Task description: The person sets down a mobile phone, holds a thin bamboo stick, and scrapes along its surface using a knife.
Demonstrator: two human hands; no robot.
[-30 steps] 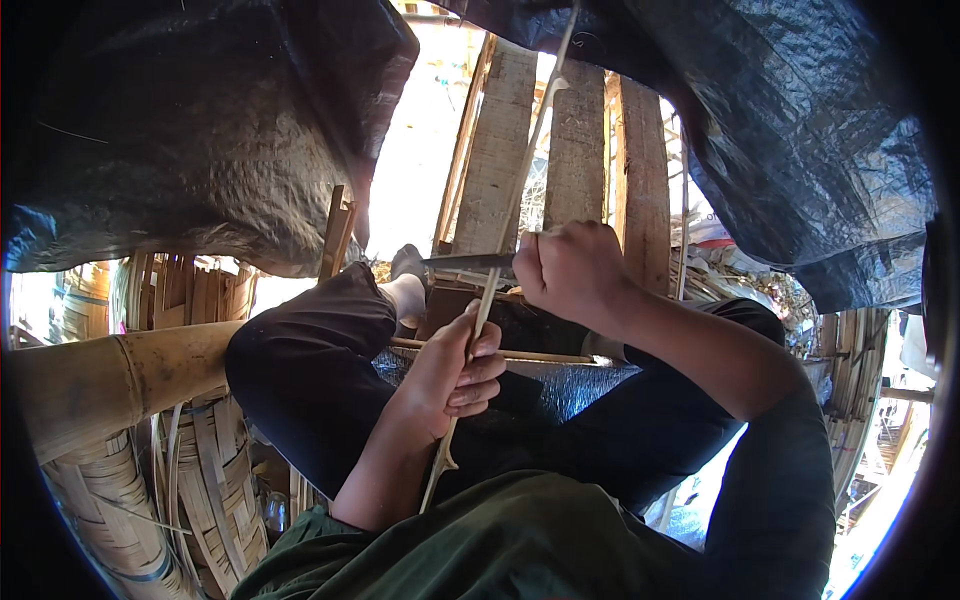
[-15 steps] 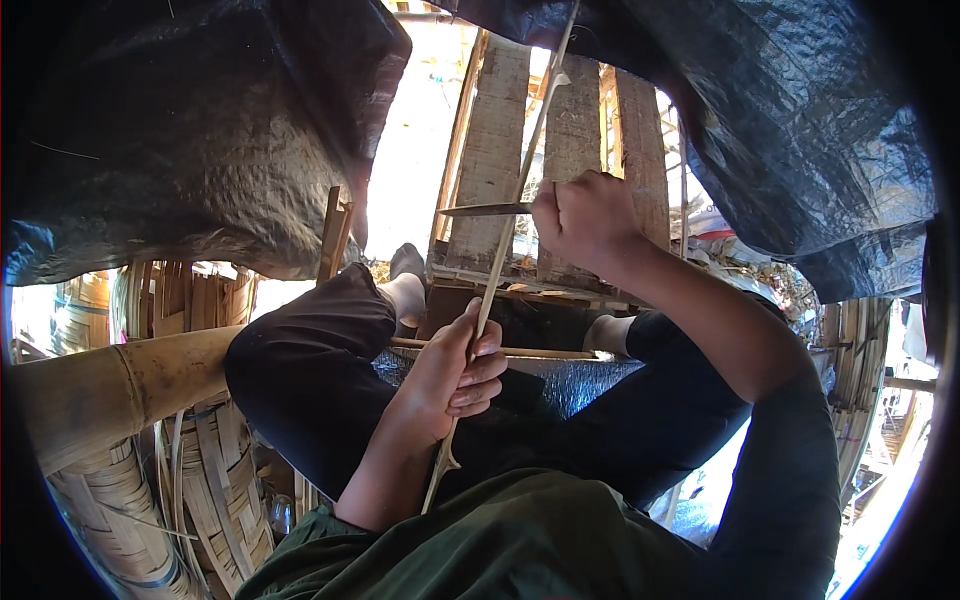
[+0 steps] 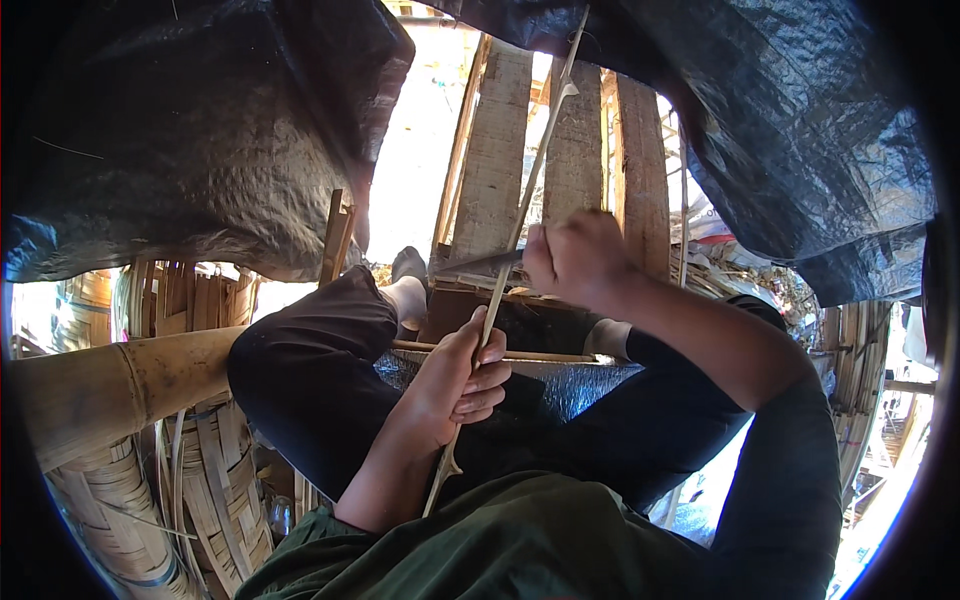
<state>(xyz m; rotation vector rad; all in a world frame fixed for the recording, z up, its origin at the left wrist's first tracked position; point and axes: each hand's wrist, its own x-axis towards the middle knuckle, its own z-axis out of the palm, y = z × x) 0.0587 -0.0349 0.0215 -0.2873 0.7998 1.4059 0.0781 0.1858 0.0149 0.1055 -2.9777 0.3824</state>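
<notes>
A long, thin pale bamboo strip (image 3: 537,165) with knobby nodes slants from my lap up toward the top of the view. Around its lower part my left hand (image 3: 452,388) is closed, thumb lying along it. Its lower end rests by my shirt. My right hand (image 3: 582,258) is wrapped round a knife, whose handle is hidden in the fist. The dark blade (image 3: 478,265) points left and crosses the strip a short way above my left hand, appearing to touch it. The blade is slightly blurred.
Wooden planks (image 3: 492,150) stand beyond my feet. Dark plastic sheeting (image 3: 200,150) hangs at the left, and more sheeting (image 3: 800,130) at the right. A thick bamboo pole (image 3: 140,385) reaches my left knee, above woven bamboo (image 3: 215,480). A shiny sheet (image 3: 580,385) lies between my legs.
My right hand and the knife have moved down along the strip, closer to my left hand. The strip's upper end has dipped slightly into view; the left hand keeps its hold.
</notes>
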